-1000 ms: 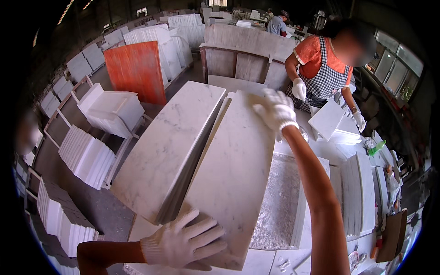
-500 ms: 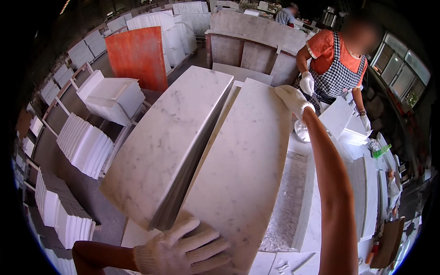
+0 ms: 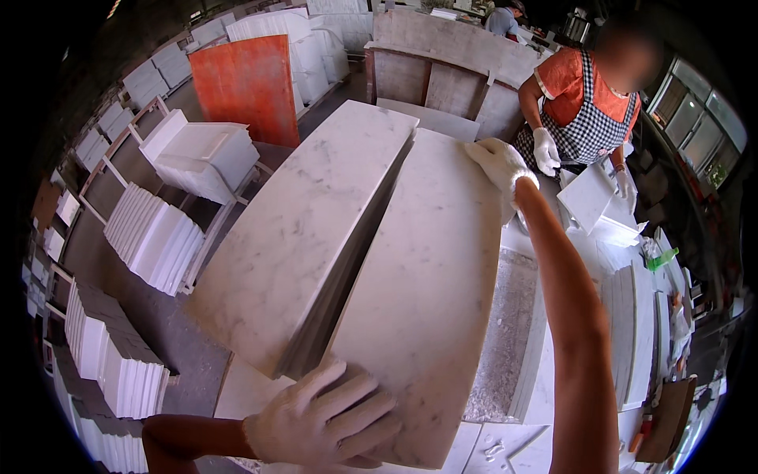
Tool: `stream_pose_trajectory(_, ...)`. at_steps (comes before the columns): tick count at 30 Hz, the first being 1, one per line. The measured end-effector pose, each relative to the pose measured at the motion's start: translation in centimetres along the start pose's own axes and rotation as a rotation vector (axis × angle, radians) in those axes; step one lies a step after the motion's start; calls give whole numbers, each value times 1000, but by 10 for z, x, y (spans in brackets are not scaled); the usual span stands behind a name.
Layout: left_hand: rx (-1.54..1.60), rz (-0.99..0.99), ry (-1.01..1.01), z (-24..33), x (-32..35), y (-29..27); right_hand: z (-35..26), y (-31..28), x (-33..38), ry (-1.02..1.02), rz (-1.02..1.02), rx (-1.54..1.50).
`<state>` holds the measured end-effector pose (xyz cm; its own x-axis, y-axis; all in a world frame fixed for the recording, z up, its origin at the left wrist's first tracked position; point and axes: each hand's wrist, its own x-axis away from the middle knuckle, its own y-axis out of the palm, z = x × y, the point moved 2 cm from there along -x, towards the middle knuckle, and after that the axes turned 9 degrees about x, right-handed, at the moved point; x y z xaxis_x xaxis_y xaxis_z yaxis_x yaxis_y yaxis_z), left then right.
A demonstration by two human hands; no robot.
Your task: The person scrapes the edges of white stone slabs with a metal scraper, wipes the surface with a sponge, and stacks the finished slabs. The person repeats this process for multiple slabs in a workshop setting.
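A long white marble slab (image 3: 426, 261) with grey veining lies in front of me, its far left corner close against a second marble slab (image 3: 308, 229) on top of a stack to the left. Between them runs a dark wedge-shaped gap, wider toward me. My left hand (image 3: 324, 415), in a white knit glove, rests on the near end of the right slab with fingers spread. At that slab's far right corner, my right hand (image 3: 501, 167), gloved too, has its fingers bent over the edge; their tips are partly hidden.
Facing me at the far right stands a co-worker (image 3: 580, 110) in a checked apron and white gloves, beside small white pieces (image 3: 588, 197). Stacked tiles (image 3: 154, 237) sit on racks at left. An orange-red board (image 3: 245, 91) stands behind. Rough grey stone (image 3: 505, 340) lies right of the slab.
The right slab's far end has shifted left toward the neighbouring slab, covering the pale strip that showed between them. Both hands stay on it. The co-worker's hands have moved slightly.
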<state>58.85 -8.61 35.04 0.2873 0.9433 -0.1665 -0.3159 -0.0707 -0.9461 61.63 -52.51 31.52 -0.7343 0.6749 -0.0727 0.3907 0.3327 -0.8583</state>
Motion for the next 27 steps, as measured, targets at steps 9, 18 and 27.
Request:
stream_pose_trajectory(9, -1, 56, 6, 12, -4, -6, 21, 27, 99, -35, 366, -199)
stream_pose_trajectory(18, 33, 473, -144, 20, 23, 9, -79, 48, 367, -28, 200, -744)
stream_pose_trajectory(27, 641, 525, -680, 11, 35, 29, -107, 76, 421, 53, 353, -878)
